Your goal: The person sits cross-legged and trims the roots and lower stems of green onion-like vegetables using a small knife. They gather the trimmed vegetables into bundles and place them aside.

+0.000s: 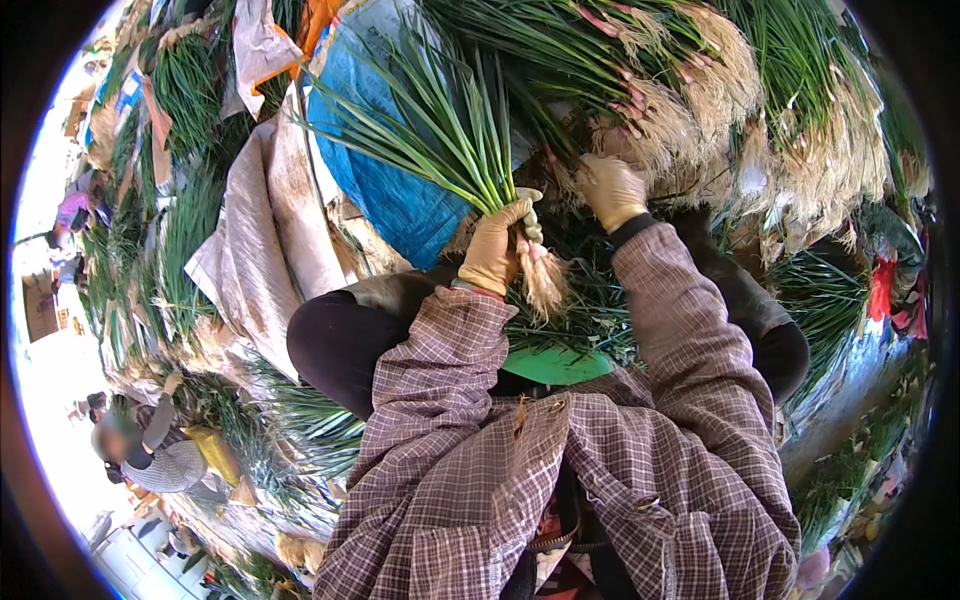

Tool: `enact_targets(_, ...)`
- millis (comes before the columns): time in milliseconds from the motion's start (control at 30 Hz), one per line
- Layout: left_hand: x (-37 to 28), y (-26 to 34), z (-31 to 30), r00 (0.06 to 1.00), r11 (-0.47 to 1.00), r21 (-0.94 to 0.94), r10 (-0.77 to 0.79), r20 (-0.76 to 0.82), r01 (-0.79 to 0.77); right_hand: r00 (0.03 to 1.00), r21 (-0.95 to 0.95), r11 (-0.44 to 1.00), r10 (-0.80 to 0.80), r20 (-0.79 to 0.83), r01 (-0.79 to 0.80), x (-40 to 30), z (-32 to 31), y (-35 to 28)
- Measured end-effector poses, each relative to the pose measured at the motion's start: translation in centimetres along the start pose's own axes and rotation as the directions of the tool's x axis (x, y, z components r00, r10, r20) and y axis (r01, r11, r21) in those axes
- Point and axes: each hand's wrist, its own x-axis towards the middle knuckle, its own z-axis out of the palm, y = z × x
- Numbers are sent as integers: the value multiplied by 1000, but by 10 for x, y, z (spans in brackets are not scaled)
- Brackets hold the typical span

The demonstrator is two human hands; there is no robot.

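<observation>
My left hand (pixel 491 251), in a tan glove, is closed around a small bunch of green onions (pixel 480 161). Their leaves fan up and to the left, and the pale pink bulbs and stringy roots (pixel 544 277) hang below my fist. My right hand (pixel 613 191), gloved as well, is at the near edge of a large pile of green onions (pixel 540 45). Its curled fingers pinch dark stalks there; the fingertips are partly hidden. Roots of the pile (pixel 660 120) lie just beyond that hand.
A blue plastic sheet (pixel 390 172) and dirty white woven sacking (pixel 262 225) lie at left. Loose green leaves (pixel 577 300) cover the ground between my legs, near a green plastic object (pixel 559 365). More rooted bunches (pixel 825 150) lie at right. Another person (pixel 161 450) sits at far left.
</observation>
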Motion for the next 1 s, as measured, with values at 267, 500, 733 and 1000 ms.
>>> enact_targets(267,5,-11,31,969,973,142,200,-142,-180,882,193,873,-467,65,448,-73,-41,-27)
enact_targets(500,4,-29,29,947,934,197,315,-58,-298,982,715,691,-42,185,-105,-17,8,-33)
enact_targets(733,4,-27,25,981,977,-86,194,-23,-195,801,666,-567,16,598,-485,-29,7,-50)
enact_targets(1000,7,-31,-4,979,979,-194,98,181,-62,874,790,-405,-52,483,-461,-28,-4,-58)
